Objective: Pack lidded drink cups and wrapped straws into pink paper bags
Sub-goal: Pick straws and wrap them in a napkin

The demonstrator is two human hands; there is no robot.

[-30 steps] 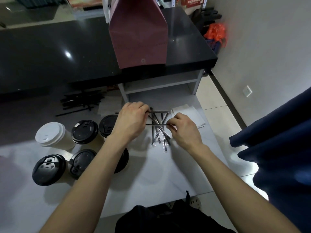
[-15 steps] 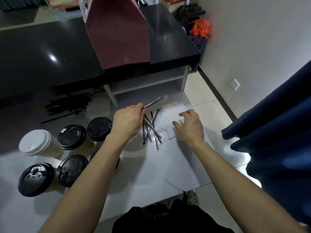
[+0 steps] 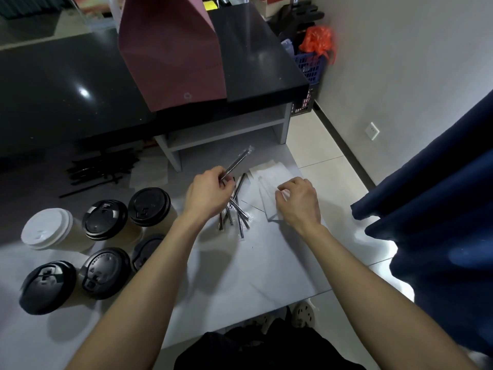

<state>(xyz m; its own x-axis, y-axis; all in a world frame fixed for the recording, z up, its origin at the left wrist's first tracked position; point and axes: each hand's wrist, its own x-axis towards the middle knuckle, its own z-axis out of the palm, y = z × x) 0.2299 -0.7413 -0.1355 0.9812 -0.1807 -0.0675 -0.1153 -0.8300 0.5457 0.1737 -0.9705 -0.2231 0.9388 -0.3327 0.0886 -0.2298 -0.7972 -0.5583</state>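
While gripped at one end in left hand [image 3: 206,190], wrapped straw [image 3: 238,162] angled up toward pink paper bag [image 3: 170,53] standing on black counter [image 3: 61,84]. Right hand [image 3: 297,201] pinching white napkins [image 3: 266,182], fingers curled. Loose straws [image 3: 234,209] piled between hands; lidded cups [image 3: 106,231] grouped at left on white table [image 3: 240,276]. Risk: thin wrapper slipping from end-on pinch; several napkins lifting together. Bag mouth cut off at top edge, contents unknown. One cup half hidden behind left forearm. Right fingertips hard to read.
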